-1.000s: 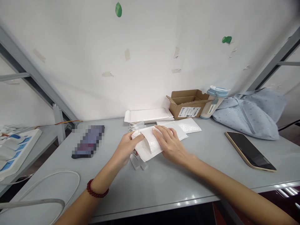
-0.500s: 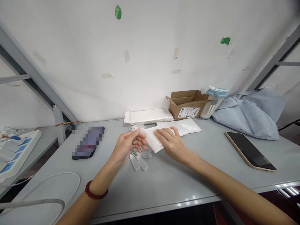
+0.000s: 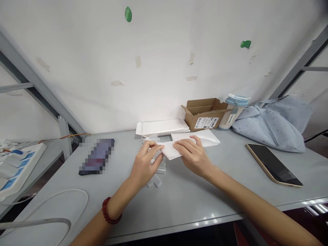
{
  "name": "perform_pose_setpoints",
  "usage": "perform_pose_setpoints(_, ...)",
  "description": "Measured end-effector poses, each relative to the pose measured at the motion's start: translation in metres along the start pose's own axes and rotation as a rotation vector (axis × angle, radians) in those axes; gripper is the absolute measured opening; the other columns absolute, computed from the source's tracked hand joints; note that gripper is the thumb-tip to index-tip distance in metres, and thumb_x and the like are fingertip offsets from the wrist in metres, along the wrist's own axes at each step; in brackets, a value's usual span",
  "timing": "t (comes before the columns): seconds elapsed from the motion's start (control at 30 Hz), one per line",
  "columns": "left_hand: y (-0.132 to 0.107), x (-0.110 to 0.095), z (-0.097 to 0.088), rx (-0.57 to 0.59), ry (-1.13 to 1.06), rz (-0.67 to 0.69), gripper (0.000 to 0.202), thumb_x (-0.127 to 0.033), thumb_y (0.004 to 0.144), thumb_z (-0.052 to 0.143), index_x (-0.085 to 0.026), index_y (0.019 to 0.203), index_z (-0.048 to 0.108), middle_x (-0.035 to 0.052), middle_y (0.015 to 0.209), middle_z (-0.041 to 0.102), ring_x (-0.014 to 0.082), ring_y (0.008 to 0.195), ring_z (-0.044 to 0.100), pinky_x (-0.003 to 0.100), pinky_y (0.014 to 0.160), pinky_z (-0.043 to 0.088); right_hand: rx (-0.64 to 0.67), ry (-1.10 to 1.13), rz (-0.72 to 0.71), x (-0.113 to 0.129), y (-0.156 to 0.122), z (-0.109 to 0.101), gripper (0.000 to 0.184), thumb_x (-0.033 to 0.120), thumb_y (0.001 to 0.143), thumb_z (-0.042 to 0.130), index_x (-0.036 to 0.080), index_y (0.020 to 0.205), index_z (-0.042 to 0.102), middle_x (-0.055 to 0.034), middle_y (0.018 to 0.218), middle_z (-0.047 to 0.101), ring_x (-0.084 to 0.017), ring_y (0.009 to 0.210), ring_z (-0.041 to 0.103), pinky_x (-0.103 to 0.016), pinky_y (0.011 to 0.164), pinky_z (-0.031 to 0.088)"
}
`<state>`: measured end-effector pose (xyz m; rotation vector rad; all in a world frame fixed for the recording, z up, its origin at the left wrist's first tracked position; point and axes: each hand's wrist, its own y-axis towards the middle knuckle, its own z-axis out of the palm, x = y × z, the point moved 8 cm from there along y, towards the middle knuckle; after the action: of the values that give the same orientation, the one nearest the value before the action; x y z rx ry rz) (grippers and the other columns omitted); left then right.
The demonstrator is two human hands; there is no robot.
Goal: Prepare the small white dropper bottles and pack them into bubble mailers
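Note:
Both my hands hold one white padded envelope (image 3: 169,150) a little above the grey table (image 3: 194,194). My left hand (image 3: 146,164) pinches its left corner between thumb and fingers. My right hand (image 3: 192,153) is closed on its right side, fingers on top. Small clear plastic vials (image 3: 157,177) lie on the table just under and in front of my left hand. More white envelopes (image 3: 205,136) lie flat behind my right hand, and a stack of white envelopes (image 3: 162,126) rests against the wall.
An open cardboard box (image 3: 205,114), a pale cup with a blue lid (image 3: 234,111) and a light blue bag (image 3: 274,124) stand at the back right. A tablet (image 3: 274,164) lies at right, a dark blurred object (image 3: 97,155) at left, a white cable (image 3: 51,205) near the front left.
The envelope has been turned and lifted further back, from lying broad under both hands to being held by its ends. My left hand moved right and forward onto its corner.

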<state>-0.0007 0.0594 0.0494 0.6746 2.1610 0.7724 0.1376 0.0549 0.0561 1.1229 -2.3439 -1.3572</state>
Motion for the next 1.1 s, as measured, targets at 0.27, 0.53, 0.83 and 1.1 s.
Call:
perform_pose_setpoints(0.27,-0.011,0.01,0.032,0.234,-0.262,-0.441,0.017,-0.033,0.087,0.048,-0.019,0.087,0.058,0.0023,0.077,0.06,0.0147,0.068,0.055,0.025,0.06,0.046,0.008,0.028,0.097,-0.009,0.005,-0.011,0.014,0.018,0.092,0.045,0.018,0.084,0.056,0.0,0.068,0.064,-0.012,0.063,0.054,-0.033,0.084,0.032)
perform_pose_setpoints(0.53,-0.025,0.006,0.066,0.313,-0.553,-0.699,0.028,-0.031,0.082,0.054,-0.022,0.1,0.035,-0.0051,0.067,0.057,0.0134,0.059,0.058,0.025,0.055,0.047,0.332,0.114,0.178,-0.033,-0.004,0.023,0.024,0.015,0.092,0.041,0.014,0.078,0.06,-0.0033,0.068,0.064,-0.013,0.063,0.053,-0.029,0.074,0.029)
perform_pose_setpoints(0.83,-0.028,-0.013,0.1,0.637,-0.338,-0.557,0.021,-0.025,0.081,0.047,-0.019,0.101,0.045,-0.0003,0.07,0.059,0.0161,0.059,0.06,0.028,0.058,0.044,0.858,0.109,0.335,-0.052,-0.029,0.061,0.024,0.019,0.092,0.043,0.015,0.076,0.06,-0.0054,0.078,0.066,-0.014,0.069,0.057,-0.026,0.064,0.027)
perform_pose_setpoints(1.1,-0.029,-0.018,0.117,0.752,-0.115,-0.336,0.041,-0.028,0.076,0.053,-0.018,0.116,0.05,0.0088,0.103,0.061,0.0218,0.08,0.06,0.031,0.069,0.045,0.964,0.074,0.395,-0.071,-0.046,0.071,0.021,0.015,0.089,0.045,0.016,0.076,0.061,-0.0058,0.079,0.066,-0.016,0.069,0.06,-0.024,0.056,0.027)
